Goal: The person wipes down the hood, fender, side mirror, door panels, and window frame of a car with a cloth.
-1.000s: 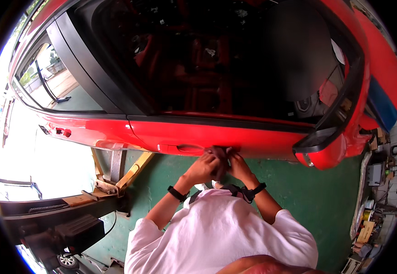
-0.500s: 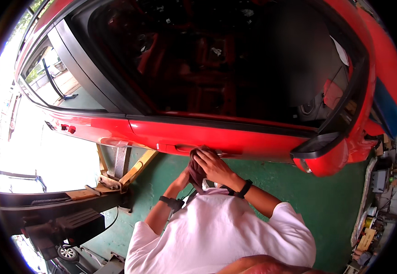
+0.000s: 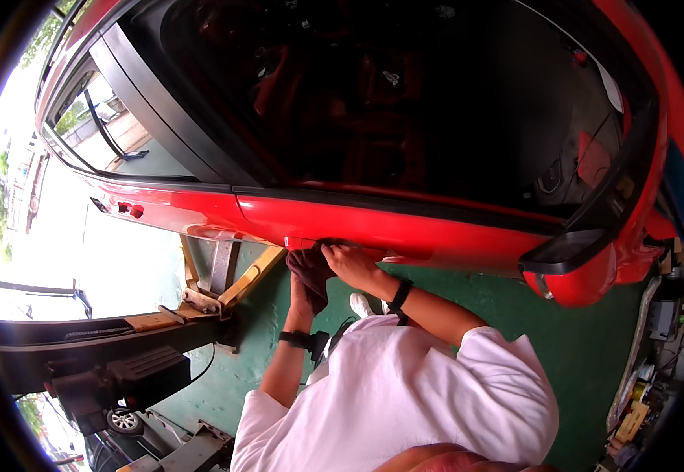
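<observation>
A dark maroon cloth [image 3: 309, 272] is pressed against the side of a red car door [image 3: 405, 240], just at the door handle [image 3: 298, 243]. My left hand [image 3: 300, 293] is wrapped in the cloth, which hides most of its fingers. Beside it, my right hand [image 3: 350, 264] has its fingers bent at the cloth's upper right edge, against the handle area. Its fingertips are partly lost against the dark there. Both wrists wear black bands.
The door's window opening [image 3: 436, 118] shows a stripped, dark interior. A red wing mirror [image 3: 574, 275] juts out at right. Yellow lift arms [image 3: 251, 279] and a dark lift post part [image 3: 106, 354] stand at left. Tools and parts [image 3: 633, 421] line the right wall on the green floor [image 3: 468, 315].
Both hands and the cloth have shifted left along the door to the handle. The right hand has moved from lying over the cloth to its upper right edge. The view has shifted slightly.
</observation>
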A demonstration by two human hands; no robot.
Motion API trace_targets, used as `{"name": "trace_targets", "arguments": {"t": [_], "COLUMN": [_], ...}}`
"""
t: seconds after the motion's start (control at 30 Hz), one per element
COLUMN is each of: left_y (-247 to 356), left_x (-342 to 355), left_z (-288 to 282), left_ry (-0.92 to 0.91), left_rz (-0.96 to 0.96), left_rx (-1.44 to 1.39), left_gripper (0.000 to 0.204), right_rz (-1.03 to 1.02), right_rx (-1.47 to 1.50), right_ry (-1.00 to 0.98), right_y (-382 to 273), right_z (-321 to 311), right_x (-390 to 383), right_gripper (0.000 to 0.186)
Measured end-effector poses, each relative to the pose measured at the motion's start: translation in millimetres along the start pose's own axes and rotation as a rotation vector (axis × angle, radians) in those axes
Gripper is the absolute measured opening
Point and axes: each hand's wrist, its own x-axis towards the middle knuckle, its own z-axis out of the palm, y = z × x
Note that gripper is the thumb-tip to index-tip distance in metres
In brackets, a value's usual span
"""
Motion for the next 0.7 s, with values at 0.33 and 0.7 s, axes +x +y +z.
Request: {"name": "trace_targets", "arguments": {"t": [0.33, 0.7], "left_y": [-12, -14], "left_x": [27, 47], "left_z": [12, -12], "left_ry": [0.399, 0.721], "left_rz": [-0.307, 0.135], "left_rx": [0.156, 0.263], "left_gripper": [0.038, 0.027], "right_rz": [0.032, -0.026], "right_rx": [-0.133, 0.175], "right_ry": [-0.209, -0.198], "right_y": [6, 14], "right_z": [-59, -76], "right_x": [-8, -7], "right_gripper": [0.004, 0.015]}}
